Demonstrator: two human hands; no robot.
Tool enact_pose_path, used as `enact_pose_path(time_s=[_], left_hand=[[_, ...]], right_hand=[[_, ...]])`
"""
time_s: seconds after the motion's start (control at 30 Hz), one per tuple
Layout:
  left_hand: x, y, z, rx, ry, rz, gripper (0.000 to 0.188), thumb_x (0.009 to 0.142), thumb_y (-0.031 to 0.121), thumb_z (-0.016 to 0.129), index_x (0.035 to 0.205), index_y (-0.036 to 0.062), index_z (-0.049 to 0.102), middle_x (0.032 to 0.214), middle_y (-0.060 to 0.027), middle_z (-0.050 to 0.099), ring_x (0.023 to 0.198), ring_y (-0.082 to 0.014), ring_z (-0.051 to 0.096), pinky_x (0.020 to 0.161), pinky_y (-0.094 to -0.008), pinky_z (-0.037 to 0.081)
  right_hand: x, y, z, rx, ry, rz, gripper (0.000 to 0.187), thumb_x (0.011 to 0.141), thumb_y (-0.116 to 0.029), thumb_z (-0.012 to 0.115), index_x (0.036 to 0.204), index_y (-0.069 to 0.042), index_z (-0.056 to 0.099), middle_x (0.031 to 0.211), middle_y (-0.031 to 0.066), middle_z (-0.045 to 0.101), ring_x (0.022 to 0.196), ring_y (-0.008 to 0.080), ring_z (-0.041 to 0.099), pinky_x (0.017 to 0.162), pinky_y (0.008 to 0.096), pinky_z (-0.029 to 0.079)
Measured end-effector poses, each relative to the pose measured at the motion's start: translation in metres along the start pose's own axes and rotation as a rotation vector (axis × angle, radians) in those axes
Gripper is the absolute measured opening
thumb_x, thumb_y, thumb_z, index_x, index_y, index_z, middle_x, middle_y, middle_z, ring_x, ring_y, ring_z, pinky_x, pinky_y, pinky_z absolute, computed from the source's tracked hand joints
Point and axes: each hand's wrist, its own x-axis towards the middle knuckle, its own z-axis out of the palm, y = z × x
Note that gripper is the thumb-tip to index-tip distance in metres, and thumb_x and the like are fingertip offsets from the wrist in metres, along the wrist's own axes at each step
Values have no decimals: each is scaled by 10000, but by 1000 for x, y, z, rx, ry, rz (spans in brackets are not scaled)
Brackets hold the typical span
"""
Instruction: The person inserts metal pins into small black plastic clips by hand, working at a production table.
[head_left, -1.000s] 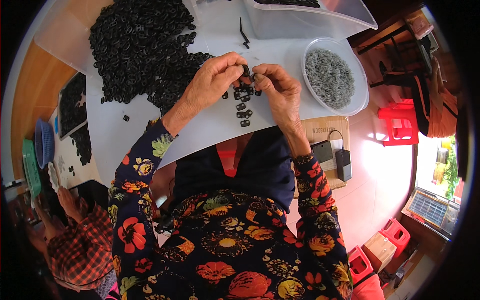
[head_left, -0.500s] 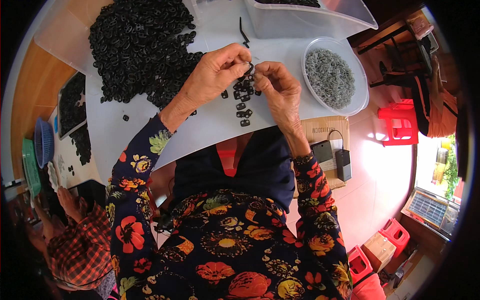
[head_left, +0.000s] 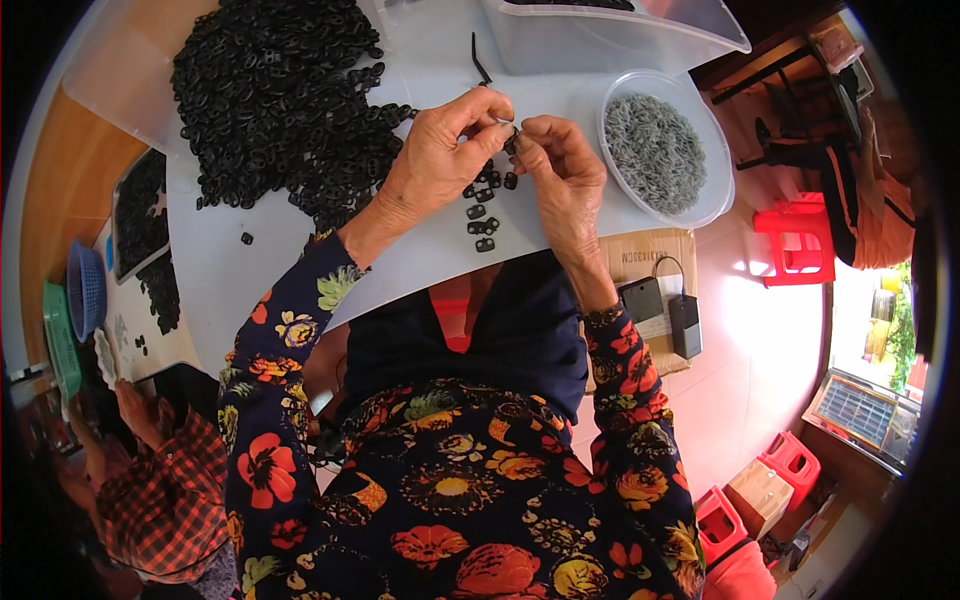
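Observation:
My hands meet above the table, fingertips almost touching. Between finger and thumb, my right hand [head_left: 567, 180] pinches a small black plastic piece [head_left: 512, 141]. My left hand [head_left: 445, 150] is closed in a pinch against it; a tiny pale sliver shows at its fingertips, too small to name. Below them lies a loose row of black pieces with holes [head_left: 477, 212]. A big heap of similar black pieces [head_left: 275, 100] spreads to the left of my left hand. Right of my right hand stands a round clear tub [head_left: 722, 200] full of small grey pieces [head_left: 655, 150].
The pale table [head_left: 410, 255] curves along my lap. Clear plastic bins [head_left: 610, 45] stand at its far side, near a thin black rod [head_left: 479, 58]. A cardboard box [head_left: 640, 250] with black devices sits at the right. Left, a person in a checked shirt [head_left: 170, 500] sits beside baskets.
My left hand has shifted slightly right, and its fingertips now meet those of my right hand at the black piece. The view has moved a little.

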Motion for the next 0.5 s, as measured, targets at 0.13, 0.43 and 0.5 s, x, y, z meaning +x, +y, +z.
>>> enact_pose_path(time_s=[0.13, 0.43, 0.5], left_hand=[[1, -3, 4, -192, 19, -24, 178, 948, 188, 516, 967, 19, 569, 734, 16, 566, 704, -59, 534, 630, -230, 444], [-8, -11, 4, -97, -79, -67, 346, 982, 313, 413, 897, 5, 546, 682, -22, 562, 650, -91, 513, 620, -227, 413], [-9, -9, 1, -69, -73, -82, 336, 982, 306, 420, 885, 8, 541, 667, -20, 550, 634, -88, 491, 604, -233, 403]], right_hand=[[0, 0, -1, -13, 23, -11, 132, 883, -25, 613, 1011, -5, 589, 864, 17, 618, 689, 54, 541, 643, 193, 457], [1, 1, 0, 64, -27, 8, 155, 879, -10, 613, 1027, 13, 573, 865, 31, 620, 736, 80, 579, 694, 218, 488], [1, 0, 1, 56, -51, 19, 170, 873, 7, 609, 1038, 13, 568, 865, 33, 620, 743, 83, 586, 702, 221, 492]])
